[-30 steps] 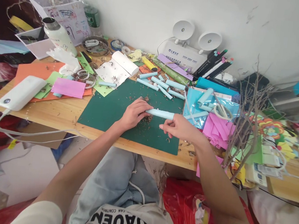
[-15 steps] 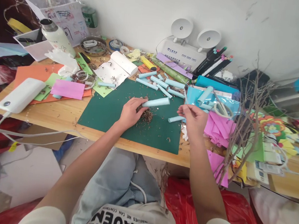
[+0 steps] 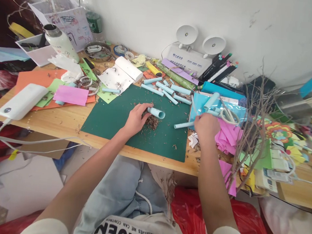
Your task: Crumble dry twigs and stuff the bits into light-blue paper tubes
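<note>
One tube (image 3: 156, 112) in the left hand (image 3: 136, 119), over a green mat (image 3: 164, 144)
That hand holds its left end, by some scraps (image 3: 152, 123). The right hand (image 3: 207, 127) is at a blue packet (image 3: 197, 101), beside a second tube (image 3: 182, 125); fingertips hidden, its grip I cannot tell.

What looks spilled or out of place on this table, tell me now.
Brown crumbs look spilled: the heap on the green mat, beside the held blue tube, may be deliberate, but stray bits also litter the unrolled white paper and the wooden table.
</note>
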Tool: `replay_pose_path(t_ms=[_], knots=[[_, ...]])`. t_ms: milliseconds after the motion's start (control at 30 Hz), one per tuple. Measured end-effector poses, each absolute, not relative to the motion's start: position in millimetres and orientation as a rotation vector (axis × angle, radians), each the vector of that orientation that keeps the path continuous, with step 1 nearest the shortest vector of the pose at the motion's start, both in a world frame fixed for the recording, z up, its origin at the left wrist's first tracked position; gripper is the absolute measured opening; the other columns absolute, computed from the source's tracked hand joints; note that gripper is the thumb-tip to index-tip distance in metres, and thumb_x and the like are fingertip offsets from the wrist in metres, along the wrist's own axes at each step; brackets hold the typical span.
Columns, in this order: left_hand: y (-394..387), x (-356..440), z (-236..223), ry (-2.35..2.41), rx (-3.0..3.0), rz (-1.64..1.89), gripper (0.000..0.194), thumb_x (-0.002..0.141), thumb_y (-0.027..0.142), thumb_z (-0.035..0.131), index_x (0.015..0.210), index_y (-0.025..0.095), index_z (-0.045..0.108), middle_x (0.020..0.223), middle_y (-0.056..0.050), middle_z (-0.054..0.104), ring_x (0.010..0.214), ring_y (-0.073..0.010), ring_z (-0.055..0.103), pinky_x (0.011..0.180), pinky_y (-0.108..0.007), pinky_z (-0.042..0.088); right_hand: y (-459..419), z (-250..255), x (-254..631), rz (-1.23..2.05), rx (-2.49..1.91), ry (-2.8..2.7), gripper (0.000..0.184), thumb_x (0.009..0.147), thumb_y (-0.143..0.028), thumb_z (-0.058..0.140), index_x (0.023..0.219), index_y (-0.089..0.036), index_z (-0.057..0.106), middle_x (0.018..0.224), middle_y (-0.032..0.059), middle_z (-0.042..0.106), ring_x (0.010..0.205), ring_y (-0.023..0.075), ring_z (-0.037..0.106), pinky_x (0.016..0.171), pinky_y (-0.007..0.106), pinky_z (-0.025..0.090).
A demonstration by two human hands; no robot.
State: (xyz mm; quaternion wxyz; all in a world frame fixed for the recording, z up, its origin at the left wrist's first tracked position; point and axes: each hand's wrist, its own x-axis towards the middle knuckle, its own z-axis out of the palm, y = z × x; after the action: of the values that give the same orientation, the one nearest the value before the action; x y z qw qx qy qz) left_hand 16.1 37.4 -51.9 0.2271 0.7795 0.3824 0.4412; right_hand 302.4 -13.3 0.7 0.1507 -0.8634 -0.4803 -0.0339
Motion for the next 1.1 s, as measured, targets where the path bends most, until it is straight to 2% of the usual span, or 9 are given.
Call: replay_pose_path(t_ms=[100, 200, 333, 467, 600, 767, 1100], knots=[[37.3, 15.8, -50.6, 1.053, 2.115, 1.207, 0.025, 0.09, 0.011, 0.056, 0.114, 0.02, 0.059, 0.114, -0.007, 0.071, 0.096, -0.0177, 0.065, 0.087, -0.032, 0.051, -20.3, 18.6, 293.7, 0.015, -2.225, -1.264, 0.02, 0.08, -0.032, 0.061, 0.07, -0.015, 0.067, 0.067, 0.0137, 0.068, 0.07, 0.0264, 0.064, 0.071, 0.042, 0.052], [37.5, 16.0, -50.6, 1.063, 2.114, 1.199, 0.024, 0.091, 0.012, 0.056, 0.113, 0.021, 0.059, 0.113, -0.006, 0.071, 0.096, -0.0178, 0.065, 0.086, -0.031, 0.051, -40.1, 42.0, 267.1, 0.379, -1.781, -1.076, 0.016, 0.08, -0.034, 0.064, 0.08, -0.018, 0.067, 0.066, 0.0043, 0.067, 0.057, 0.0178, 0.062, 0.059, 0.034, 0.054], [38.7, 16.2, -53.3, 1.091, 2.125, 1.2, 0.024, 0.09, 0.014, 0.058, 0.114, 0.02, 0.06, 0.109, -0.006, 0.071, 0.093, -0.0181, 0.065, 0.085, -0.032, 0.052, -60.3, 61.6, 214.7, 0.552, -1.423, -1.064, 0.015, 0.082, -0.034, 0.068, 0.085, -0.02, 0.067, 0.068, 0.0005, 0.067, 0.054, 0.0136, 0.063, 0.054, 0.029, 0.056], [39.6, 16.3, -54.9, 1.106, 2.134, 1.206, 0.023, 0.089, 0.015, 0.06, 0.112, 0.02, 0.061, 0.107, -0.006, 0.071, 0.09, -0.0183, 0.065, 0.085, -0.033, 0.052, -60.4, 60.5, 179.6, 0.56, -1.436, -1.182, 0.017, 0.084, -0.037, 0.067, 0.087, -0.021, 0.068, 0.072, 0.0011, 0.068, 0.059, 0.014, 0.065, 0.056, 0.028, 0.057], [39.4, 16.6, -54.6, 1.112, 2.141, 1.209, 0.023, 0.089, 0.016, 0.061, 0.111, 0.021, 0.061, 0.108, -0.006, 0.071, 0.091, -0.019, 0.064, 0.085, -0.034, 0.052, -57.7, 57.8, 173.7, 0.546, -1.521, -1.251, 0.023, 0.086, -0.04, 0.066, 0.101, -0.023, 0.067, 0.07, -0.0004, 0.066, 0.057, 0.0133, 0.062, 0.051, 0.026, 0.053], [39.0, 17.0, -54.6, 1.113, 2.146, 1.217, 0.022, 0.088, 0.018, 0.062, 0.109, 0.021, 0.061, 0.106, -0.006, 0.072, 0.09, -0.0191, 0.065, 0.084, -0.034, 0.052, -61.6, 61.7, 180.5, 0.422, -1.472, -1.175, 0.022, 0.085, -0.043, 0.068, 0.083, -0.021, 0.067, 0.067, -0.0007, 0.065, 0.055, 0.0123, 0.061, 0.053, 0.027, 0.054], [35.9, 17.0, -53.5, 1.019, 2.152, 1.229, 0.021, 0.088, 0.023, 0.065, 0.109, 0.02, 0.064, 0.106, -0.007, 0.073, 0.096, -0.0196, 0.068, 0.087, -0.034, 0.054, -62.6, 49.7, 174.3, 0.387, -1.503, -1.144, 0.022, 0.085, -0.042, 0.068, 0.081, -0.02, 0.069, 0.067, 0.001, 0.069, 0.055, 0.0141, 0.065, 0.053, 0.028, 0.056]])
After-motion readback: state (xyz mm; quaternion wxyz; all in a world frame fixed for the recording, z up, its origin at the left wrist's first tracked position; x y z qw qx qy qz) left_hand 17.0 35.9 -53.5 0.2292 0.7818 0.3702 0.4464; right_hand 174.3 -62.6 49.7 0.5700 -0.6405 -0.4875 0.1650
